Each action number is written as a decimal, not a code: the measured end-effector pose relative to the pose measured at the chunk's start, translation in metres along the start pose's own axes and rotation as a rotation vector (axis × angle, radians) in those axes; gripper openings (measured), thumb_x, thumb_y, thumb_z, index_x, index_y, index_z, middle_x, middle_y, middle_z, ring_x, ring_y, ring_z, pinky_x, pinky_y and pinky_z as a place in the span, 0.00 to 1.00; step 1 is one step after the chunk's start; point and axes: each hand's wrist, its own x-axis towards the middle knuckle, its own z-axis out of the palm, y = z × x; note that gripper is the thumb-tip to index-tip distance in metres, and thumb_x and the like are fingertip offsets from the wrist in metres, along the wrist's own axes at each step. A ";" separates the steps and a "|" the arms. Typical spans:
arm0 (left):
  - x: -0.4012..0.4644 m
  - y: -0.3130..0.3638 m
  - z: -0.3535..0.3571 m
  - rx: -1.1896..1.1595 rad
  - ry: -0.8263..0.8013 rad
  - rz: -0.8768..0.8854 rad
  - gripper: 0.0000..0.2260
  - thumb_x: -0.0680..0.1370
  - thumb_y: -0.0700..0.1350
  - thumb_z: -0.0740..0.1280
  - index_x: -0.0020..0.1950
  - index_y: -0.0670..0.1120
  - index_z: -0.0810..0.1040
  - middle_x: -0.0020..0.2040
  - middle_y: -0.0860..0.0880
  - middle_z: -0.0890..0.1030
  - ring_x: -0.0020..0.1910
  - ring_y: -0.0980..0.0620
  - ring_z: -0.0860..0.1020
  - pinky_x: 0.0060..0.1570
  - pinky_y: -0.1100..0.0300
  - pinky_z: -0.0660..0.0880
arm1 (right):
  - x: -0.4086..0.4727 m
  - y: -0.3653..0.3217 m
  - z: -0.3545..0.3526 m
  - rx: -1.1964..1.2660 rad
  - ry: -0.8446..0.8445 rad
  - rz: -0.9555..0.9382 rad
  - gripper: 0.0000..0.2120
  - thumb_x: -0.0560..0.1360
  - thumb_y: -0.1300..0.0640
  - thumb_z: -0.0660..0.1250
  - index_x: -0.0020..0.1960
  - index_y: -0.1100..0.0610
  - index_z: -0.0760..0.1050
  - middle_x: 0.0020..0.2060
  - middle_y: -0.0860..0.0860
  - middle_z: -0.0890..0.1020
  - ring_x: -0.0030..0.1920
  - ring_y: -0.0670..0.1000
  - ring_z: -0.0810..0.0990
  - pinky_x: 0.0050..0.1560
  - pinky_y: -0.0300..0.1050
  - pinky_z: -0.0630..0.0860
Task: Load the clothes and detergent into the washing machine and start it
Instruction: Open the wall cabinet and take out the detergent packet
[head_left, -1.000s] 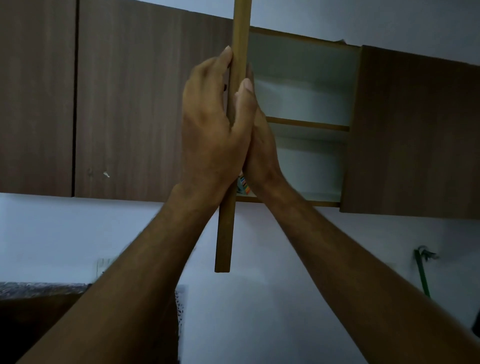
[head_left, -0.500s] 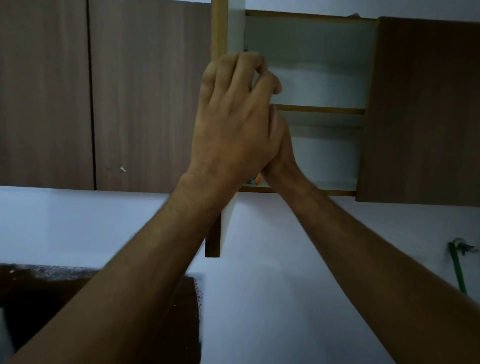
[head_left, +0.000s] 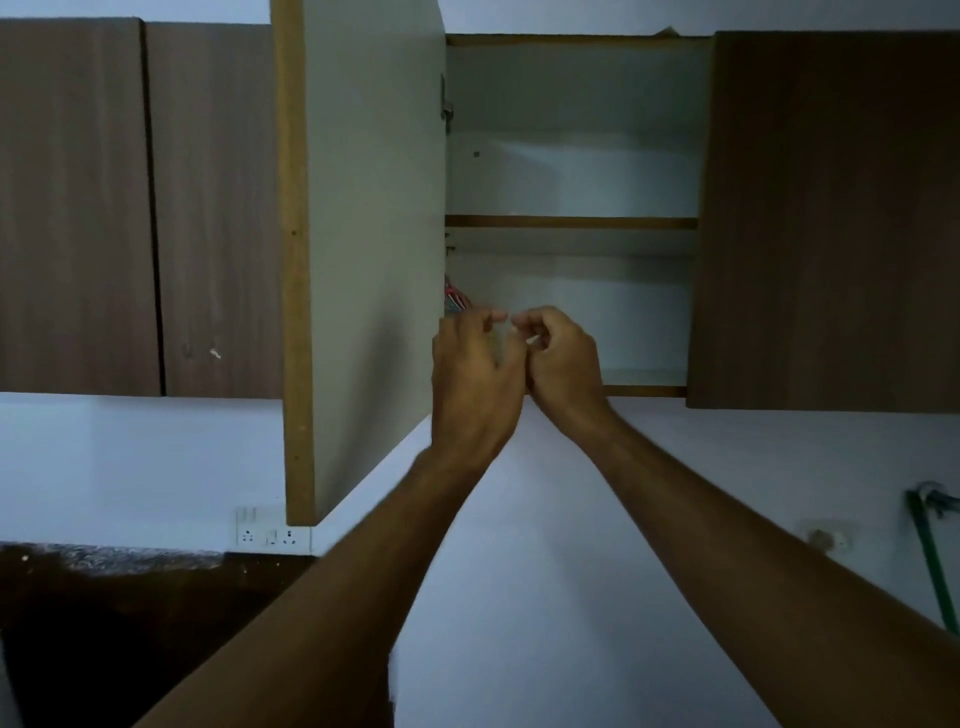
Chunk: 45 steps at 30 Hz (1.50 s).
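Note:
A wall cupboard (head_left: 571, 222) stands open, its door (head_left: 363, 260) swung out to the left. A colourful packet (head_left: 455, 300), perhaps the detergent, peeks out at the left end of the lower shelf, mostly hidden by the door and my hand. My left hand (head_left: 474, 374) is raised just below and in front of the packet, fingers loosely bent, holding nothing. My right hand (head_left: 562, 358) is beside it at the shelf's front edge, fingers curled inward with nothing visible in them. The two hands nearly touch. No clothes or washing machine are in view.
Closed brown cupboard doors (head_left: 140, 208) run to the left and another door (head_left: 831, 218) stands to the right. A socket plate (head_left: 272, 536) sits on the white wall above a dark speckled counter (head_left: 104, 566). A green hose (head_left: 935, 566) hangs at the far right.
The cupboard door has swung fully open to the left. My left hand let go of the door's edge and dropped to the lower shelf, and my right hand came out beside it.

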 end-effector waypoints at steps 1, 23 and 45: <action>-0.001 -0.010 0.009 0.009 -0.018 -0.038 0.14 0.81 0.54 0.60 0.64 0.50 0.74 0.61 0.51 0.72 0.61 0.50 0.74 0.59 0.50 0.78 | 0.002 0.009 0.000 -0.007 0.000 0.036 0.06 0.79 0.61 0.65 0.56 0.58 0.77 0.43 0.42 0.77 0.43 0.43 0.79 0.39 0.30 0.78; 0.135 -0.210 0.152 -0.421 -0.054 -0.407 0.31 0.75 0.46 0.62 0.78 0.54 0.60 0.75 0.46 0.67 0.71 0.46 0.70 0.68 0.43 0.71 | 0.166 0.181 0.126 -0.054 -0.284 0.459 0.36 0.69 0.57 0.77 0.73 0.59 0.65 0.61 0.56 0.76 0.62 0.57 0.77 0.62 0.52 0.77; 0.164 -0.232 0.176 -0.519 -0.026 -0.553 0.35 0.68 0.32 0.67 0.73 0.52 0.68 0.65 0.48 0.77 0.62 0.45 0.78 0.60 0.45 0.78 | 0.189 0.243 0.155 -0.018 -0.085 0.561 0.19 0.76 0.51 0.69 0.63 0.60 0.75 0.58 0.58 0.81 0.56 0.59 0.79 0.45 0.41 0.70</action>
